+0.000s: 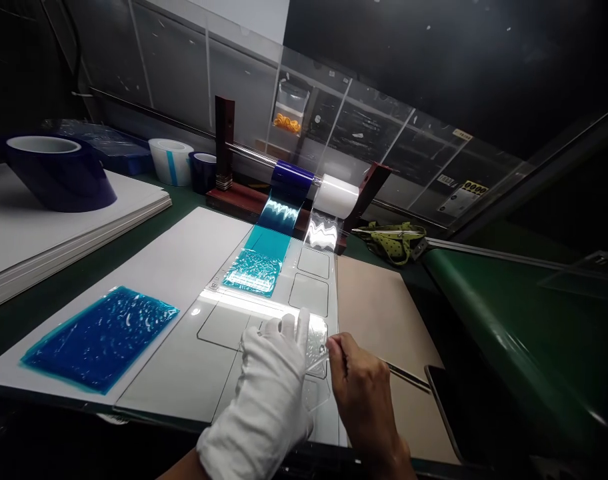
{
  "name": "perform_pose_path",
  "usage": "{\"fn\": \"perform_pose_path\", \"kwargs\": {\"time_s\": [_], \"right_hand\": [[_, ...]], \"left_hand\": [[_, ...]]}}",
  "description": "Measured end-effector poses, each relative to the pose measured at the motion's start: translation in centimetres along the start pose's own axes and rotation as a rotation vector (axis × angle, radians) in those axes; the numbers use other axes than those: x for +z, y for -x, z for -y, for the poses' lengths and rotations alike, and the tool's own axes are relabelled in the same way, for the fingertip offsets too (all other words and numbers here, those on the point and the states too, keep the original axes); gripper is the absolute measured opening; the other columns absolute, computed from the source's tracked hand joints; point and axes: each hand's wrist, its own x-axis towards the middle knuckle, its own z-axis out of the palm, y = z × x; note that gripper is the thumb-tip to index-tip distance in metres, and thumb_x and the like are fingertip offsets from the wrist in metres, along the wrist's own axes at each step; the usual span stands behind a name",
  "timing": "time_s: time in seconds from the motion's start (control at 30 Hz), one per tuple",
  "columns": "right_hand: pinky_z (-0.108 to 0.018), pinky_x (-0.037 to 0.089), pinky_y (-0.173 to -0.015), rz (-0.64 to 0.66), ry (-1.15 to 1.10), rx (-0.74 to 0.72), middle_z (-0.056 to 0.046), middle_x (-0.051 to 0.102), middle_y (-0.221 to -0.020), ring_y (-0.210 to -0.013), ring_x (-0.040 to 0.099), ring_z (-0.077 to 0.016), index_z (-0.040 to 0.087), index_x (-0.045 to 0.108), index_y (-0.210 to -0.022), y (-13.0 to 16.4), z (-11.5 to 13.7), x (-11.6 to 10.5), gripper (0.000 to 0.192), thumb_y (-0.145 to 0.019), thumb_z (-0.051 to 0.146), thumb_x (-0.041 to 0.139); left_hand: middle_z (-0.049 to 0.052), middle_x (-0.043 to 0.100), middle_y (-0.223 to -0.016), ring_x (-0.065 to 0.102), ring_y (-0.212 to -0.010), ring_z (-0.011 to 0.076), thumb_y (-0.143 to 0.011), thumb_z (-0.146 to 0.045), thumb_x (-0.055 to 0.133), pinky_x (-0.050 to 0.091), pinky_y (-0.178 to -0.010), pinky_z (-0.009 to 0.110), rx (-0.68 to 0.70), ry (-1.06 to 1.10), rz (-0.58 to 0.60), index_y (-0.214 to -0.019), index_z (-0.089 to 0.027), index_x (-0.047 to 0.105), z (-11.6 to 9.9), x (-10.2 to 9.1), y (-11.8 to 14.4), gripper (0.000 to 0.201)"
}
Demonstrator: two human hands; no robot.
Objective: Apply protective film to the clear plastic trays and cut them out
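Note:
My left hand (274, 380), in a white glove, is over the near part of a pale board (174, 380) marked with dark outlined rectangles. Its index finger points forward, the other fingers are bent, and its thumb is hidden. A small clear sheet (317, 363) shows at its right side, seemingly held there. My bare right hand (361, 383) is closed in a pinch at that sheet's right edge. Beyond the hands, a teal film strip (259, 260) comes down from a blue film roll (294, 177). Beside it, clear film (323, 230) hangs from a white roll (337, 195).
A dark red stand (225, 143) carries the rolls on a metal rod. Left are a stack of blue film (101, 340), a large blue roll (59, 173) on white sheets (79, 233), and a white roll (171, 162). Right are brown board (384, 300), a phone-like slab (444, 407) and a yellow-green pouch (397, 240).

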Motion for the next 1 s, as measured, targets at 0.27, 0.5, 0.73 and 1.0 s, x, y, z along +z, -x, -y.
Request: {"fn": "perform_pose_path", "kwargs": {"time_s": [0.27,0.5,0.73,1.0], "right_hand": [[-0.021,0.016,-0.043,0.475,-1.07,0.447,0.01,0.027,-0.047,-0.043,0.021,-0.0064,0.018,0.055,-0.07,-0.6,-1.6,-0.5,0.041,-0.087,0.055,0.053],[-0.024,0.029,-0.05,0.084,-0.531,0.236,0.002,0.052,-0.058,-0.049,0.04,-0.0086,0.017,0.061,-0.072,0.2,-0.5,-0.9,0.032,-0.089,0.044,0.055],[-0.021,0.016,-0.043,0.39,-1.063,0.517,0.008,0.032,-0.048,-0.043,0.022,-0.0051,0.017,0.056,-0.067,1.1,-1.5,0.3,0.041,-0.084,0.054,0.059],[-0.021,0.014,-0.043,0.383,-1.011,0.487,0.008,0.032,-0.051,-0.046,0.022,-0.0051,0.015,0.059,-0.071,1.1,-2.4,-1.4,0.042,-0.084,0.055,0.06]], "left_hand": [[0.019,0.036,-0.14,0.042,-0.128,0.0311,-0.057,-0.023,0.059,0.04,-0.105,0.045,0.154,0.799,-0.429,-0.149,-0.011,0.004,1.5,2.1,2.0,0.108],[0.023,0.047,-0.13,0.052,-0.11,0.0421,-0.053,-0.026,0.062,0.044,-0.09,0.06,0.018,0.491,-0.313,-0.149,-0.011,0.007,0.4,1.2,1.1,0.112],[0.016,0.035,-0.148,0.04,-0.131,0.0361,-0.052,-0.024,0.06,0.042,-0.103,0.049,0.097,0.704,-0.305,-0.151,-0.018,0.006,1.3,2.6,3.6,0.113],[0.017,0.042,-0.14,0.041,-0.129,0.0339,-0.056,-0.022,0.06,0.041,-0.105,0.053,0.158,0.639,-0.368,-0.151,-0.014,0.014,1.0,1.8,3.1,0.105]]}}
